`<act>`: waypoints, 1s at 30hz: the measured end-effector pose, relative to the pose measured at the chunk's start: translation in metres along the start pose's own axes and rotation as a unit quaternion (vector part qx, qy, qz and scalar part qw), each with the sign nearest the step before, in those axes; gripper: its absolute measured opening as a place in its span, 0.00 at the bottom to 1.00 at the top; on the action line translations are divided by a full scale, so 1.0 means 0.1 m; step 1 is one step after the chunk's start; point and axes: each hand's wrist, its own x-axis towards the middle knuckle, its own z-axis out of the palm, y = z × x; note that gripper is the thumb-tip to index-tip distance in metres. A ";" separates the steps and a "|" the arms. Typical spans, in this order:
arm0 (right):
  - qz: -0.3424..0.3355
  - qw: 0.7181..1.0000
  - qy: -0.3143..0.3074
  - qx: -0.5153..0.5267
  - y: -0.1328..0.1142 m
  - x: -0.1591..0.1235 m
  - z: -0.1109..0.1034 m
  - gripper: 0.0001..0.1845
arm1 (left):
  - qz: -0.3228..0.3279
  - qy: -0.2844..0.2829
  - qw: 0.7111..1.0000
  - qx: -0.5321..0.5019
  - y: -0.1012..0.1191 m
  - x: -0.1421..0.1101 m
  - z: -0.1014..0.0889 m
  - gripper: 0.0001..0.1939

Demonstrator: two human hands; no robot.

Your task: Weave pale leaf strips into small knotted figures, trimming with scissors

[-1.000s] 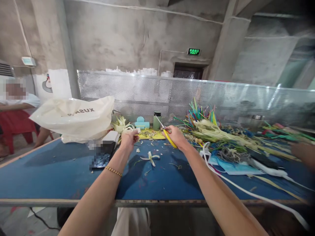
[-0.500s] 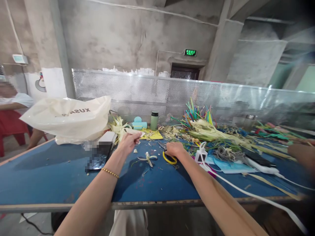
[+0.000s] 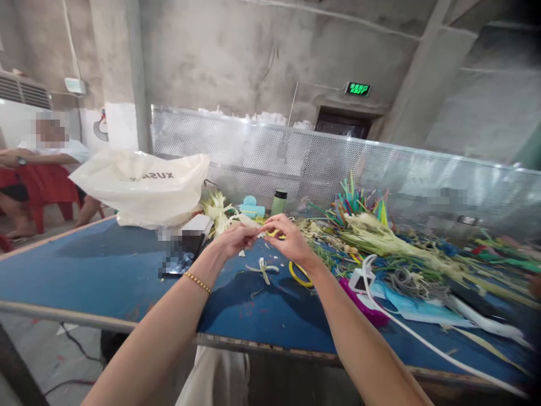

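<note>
My left hand [image 3: 239,239] pinches a pale strip of corn husk [image 3: 249,221] above the table. The fingertips of my right hand [image 3: 289,239] meet those of the left and pinch the strip's near end; the exact grip is partly hidden by the fingers. Below my hands, a small cross-shaped piece of knotted husk [image 3: 264,270] lies on the blue tabletop. Yellow-handled scissors [image 3: 299,276] rest beneath my right wrist, their blades mostly out of sight. Small husk scraps are scattered about.
A white plastic bag [image 3: 143,189] and a dark phone [image 3: 183,256] are at left. A green bottle [image 3: 279,203] stands behind my hands. Right of them are husk bundles [image 3: 380,239], coloured stems [image 3: 359,203], a charger [image 3: 361,279] and a white cable [image 3: 426,341]. A person sits far left.
My right hand has let go of the scissors, leaving them on the table, and has come left to the husk strip in my left hand. The view has turned left.
</note>
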 end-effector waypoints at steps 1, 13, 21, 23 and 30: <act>-0.013 1.000 0.019 0.001 0.03 -0.01 0.04 0.06 | -0.011 -0.005 1.000 -0.005 0.00 0.00 -0.01 0.10; -0.134 0.964 0.070 -0.220 0.07 -0.19 0.16 0.11 | 0.007 0.050 0.997 0.057 -0.07 -0.01 0.08 0.13; -0.142 0.940 0.054 -0.305 0.02 -0.21 0.14 0.13 | 0.008 0.022 0.997 0.074 -0.07 0.00 0.04 0.15; -0.135 0.946 0.057 -0.291 0.03 -0.22 0.14 0.13 | 0.019 0.036 0.996 0.080 -0.05 -0.01 0.05 0.14; -0.086 0.976 0.087 -0.180 0.05 -0.22 0.15 0.09 | 0.013 -0.004 0.994 0.105 0.03 -0.05 0.04 0.16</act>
